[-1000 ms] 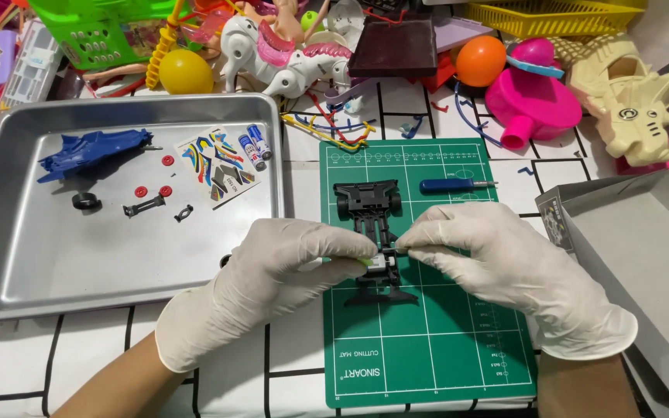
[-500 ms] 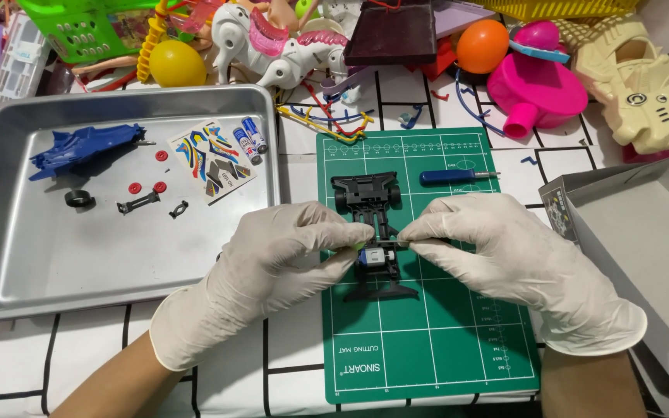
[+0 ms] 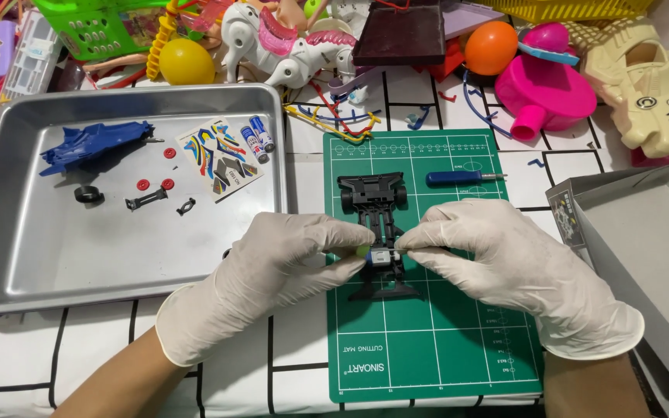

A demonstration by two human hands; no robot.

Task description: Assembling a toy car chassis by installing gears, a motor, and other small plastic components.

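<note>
Presently, left hand (image 3: 272,286) and right hand (image 3: 505,271), gloved, pinch their fingers on a small motor (image 3: 381,257) at the black chassis (image 3: 379,232) on the green cutting mat (image 3: 435,340). Assembly looks partial: blue body shell (image 3: 90,145), wheel (image 3: 88,194) and batteries (image 3: 257,135) remain in the metal tray (image 3: 56,263); screwdriver (image 3: 462,177) lies beyond.

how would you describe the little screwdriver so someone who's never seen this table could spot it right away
Find the green cutting mat in the middle of the table. Near its top right, just past the black toy car chassis, lies the screwdriver, flat and pointing right. It is the only thing on the mat with a blue handle and a thin metal tip.
</note>
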